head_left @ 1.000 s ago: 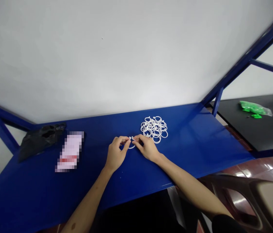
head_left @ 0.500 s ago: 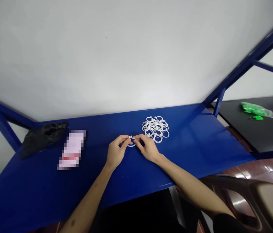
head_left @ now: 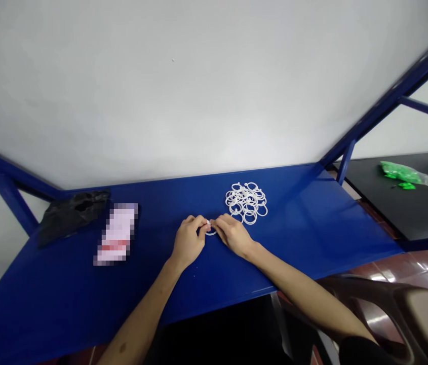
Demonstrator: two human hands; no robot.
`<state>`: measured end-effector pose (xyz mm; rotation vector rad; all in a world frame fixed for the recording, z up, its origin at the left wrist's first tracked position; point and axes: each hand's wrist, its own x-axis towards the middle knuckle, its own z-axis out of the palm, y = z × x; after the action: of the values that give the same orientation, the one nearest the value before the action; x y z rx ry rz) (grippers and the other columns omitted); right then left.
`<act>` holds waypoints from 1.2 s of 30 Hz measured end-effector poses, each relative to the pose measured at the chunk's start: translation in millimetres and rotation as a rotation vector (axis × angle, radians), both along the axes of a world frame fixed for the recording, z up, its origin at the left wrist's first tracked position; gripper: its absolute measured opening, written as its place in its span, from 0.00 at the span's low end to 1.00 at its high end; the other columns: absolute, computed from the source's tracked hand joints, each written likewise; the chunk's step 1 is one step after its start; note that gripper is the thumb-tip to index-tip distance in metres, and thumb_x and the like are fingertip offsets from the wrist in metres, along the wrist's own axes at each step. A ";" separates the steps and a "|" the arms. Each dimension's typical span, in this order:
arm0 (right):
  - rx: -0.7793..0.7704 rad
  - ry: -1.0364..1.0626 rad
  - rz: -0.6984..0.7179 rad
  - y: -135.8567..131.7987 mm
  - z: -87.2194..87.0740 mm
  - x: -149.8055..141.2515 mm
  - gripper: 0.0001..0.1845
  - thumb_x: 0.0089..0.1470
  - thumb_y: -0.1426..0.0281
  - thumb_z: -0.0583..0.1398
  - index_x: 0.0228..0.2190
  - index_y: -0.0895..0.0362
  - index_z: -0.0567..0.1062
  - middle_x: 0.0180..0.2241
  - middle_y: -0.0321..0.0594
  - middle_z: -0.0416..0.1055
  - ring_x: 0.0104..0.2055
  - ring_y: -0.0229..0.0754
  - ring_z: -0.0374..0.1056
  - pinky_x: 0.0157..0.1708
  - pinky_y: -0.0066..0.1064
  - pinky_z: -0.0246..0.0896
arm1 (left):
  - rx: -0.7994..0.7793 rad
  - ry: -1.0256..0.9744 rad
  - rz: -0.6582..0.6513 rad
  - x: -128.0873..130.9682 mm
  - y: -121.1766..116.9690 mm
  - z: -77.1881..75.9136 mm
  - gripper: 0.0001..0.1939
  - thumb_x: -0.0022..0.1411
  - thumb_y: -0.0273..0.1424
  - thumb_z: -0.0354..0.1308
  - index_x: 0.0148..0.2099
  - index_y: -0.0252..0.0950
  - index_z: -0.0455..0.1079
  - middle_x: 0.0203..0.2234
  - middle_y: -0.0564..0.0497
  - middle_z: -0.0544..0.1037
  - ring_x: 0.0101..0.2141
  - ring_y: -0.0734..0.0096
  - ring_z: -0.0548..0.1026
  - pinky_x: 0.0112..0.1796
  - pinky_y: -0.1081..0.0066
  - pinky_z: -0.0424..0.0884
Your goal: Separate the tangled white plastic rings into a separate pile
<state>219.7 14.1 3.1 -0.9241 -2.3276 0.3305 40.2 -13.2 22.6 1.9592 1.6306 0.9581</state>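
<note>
A white plastic ring (head_left: 211, 233) is pinched between my two hands, just above or on the blue table (head_left: 153, 284). My left hand (head_left: 191, 238) grips its left side with thumb and fingers. On the other side, my right hand (head_left: 233, 234) has its fingertips closed on the ring near its small white knob. The fingers cover most of the ring; its lower curve shows between them. Right behind my right hand lies a heap of similar white rings (head_left: 249, 215), several with small knobs.
To the left lie a crumpled black plastic bag (head_left: 69, 215) and a blurred-out pinkish rectangle (head_left: 118, 228). A black table (head_left: 381, 208) on the right carries a clear bag of green pieces (head_left: 403, 172). Blue frame bars (head_left: 377, 114) rise at both sides. A brown chair (head_left: 381, 294) stands lower right.
My hands have drawn closer together on the ring, and the gap at its top between my fingertips has narrowed. The whole view has shifted slightly.
</note>
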 end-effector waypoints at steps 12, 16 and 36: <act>-0.004 0.100 -0.389 6.4 57.2 35.4 0.19 0.67 0.59 0.51 0.39 0.52 0.79 0.36 0.45 0.74 0.31 0.43 0.70 0.33 0.35 0.69 | 0.074 0.322 0.112 -18.2 13.7 -8.2 0.15 0.69 0.38 0.55 0.52 0.38 0.74 0.51 0.42 0.78 0.54 0.50 0.70 0.53 0.52 0.67; -0.016 0.072 -0.560 10.0 58.3 74.6 0.19 0.66 0.57 0.52 0.39 0.53 0.79 0.34 0.44 0.74 0.30 0.43 0.70 0.32 0.35 0.67 | 0.065 0.420 0.106 -19.3 15.8 -15.0 0.16 0.68 0.37 0.54 0.53 0.37 0.74 0.54 0.39 0.75 0.56 0.47 0.68 0.55 0.49 0.65; -0.126 -0.117 -0.678 13.5 20.9 141.5 0.10 0.63 0.63 0.58 0.40 0.53 0.77 0.37 0.41 0.77 0.34 0.44 0.73 0.35 0.34 0.65 | 0.064 0.441 0.136 -14.8 13.4 -13.2 0.16 0.68 0.35 0.53 0.53 0.36 0.74 0.54 0.38 0.75 0.55 0.44 0.68 0.57 0.45 0.61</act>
<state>361.2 27.6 24.0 -1.7529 -1.9526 0.1379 25.4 0.3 9.4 2.2433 2.0112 0.6601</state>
